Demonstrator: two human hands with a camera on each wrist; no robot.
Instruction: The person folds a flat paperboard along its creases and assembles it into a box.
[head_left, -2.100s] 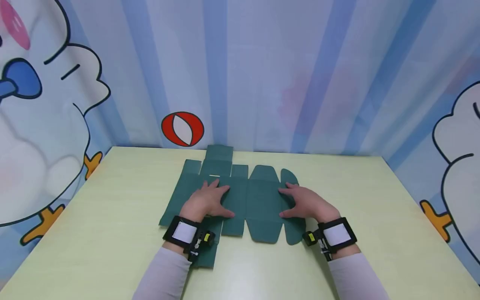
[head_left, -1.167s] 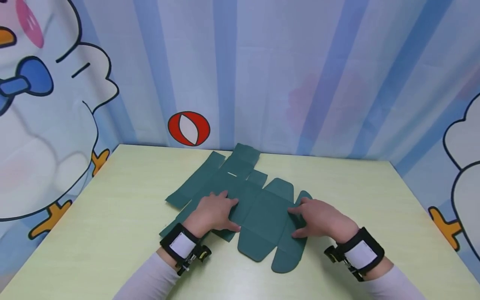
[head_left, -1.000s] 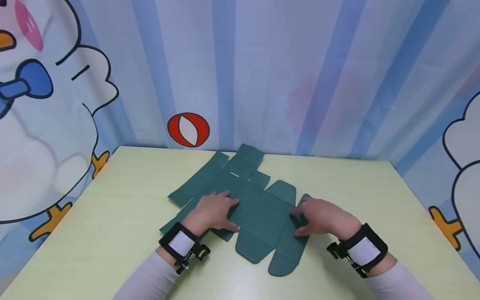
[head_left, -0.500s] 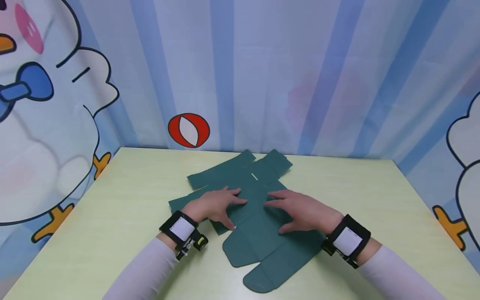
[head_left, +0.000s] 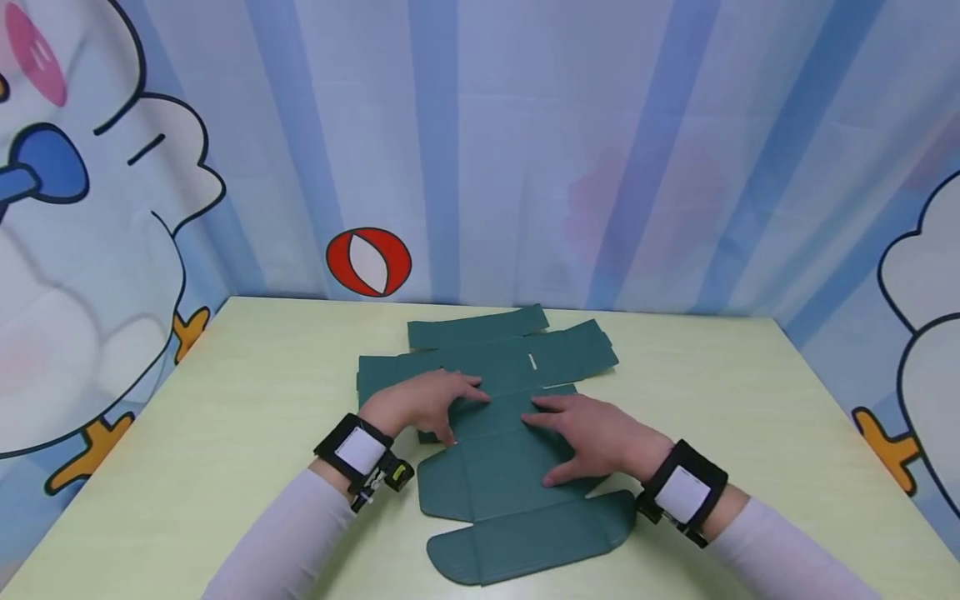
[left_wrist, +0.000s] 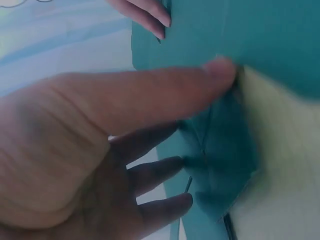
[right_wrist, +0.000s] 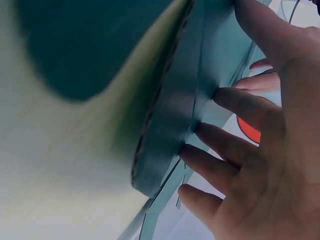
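Observation:
A flat green cardboard box blank (head_left: 495,475), cut with flaps, fold lines and a small slot, lies unfolded on the table. Its rounded long flap points toward the person, and its narrow strip lies at the far side. My left hand (head_left: 423,404) rests on the blank's left part with fingers spread and thumb near a flap's edge. On the right part, my right hand (head_left: 596,433) touches the cardboard with spread fingertips. In the left wrist view the thumb (left_wrist: 175,92) lies against the green board. The right wrist view shows fingertips (right_wrist: 225,97) on the board beside a raised flap (right_wrist: 167,115).
The pale yellow table (head_left: 225,467) extends around the blank on all sides. Behind it hangs a blue striped curtain (head_left: 510,167) printed with cartoon figures and a red ball (head_left: 368,262). Each wrist wears a strapped camera.
The blank has turned clockwise on the table, its rounded flap swinging from the right side to the near side. Both hands stayed on it, and the right hand shifted along the board.

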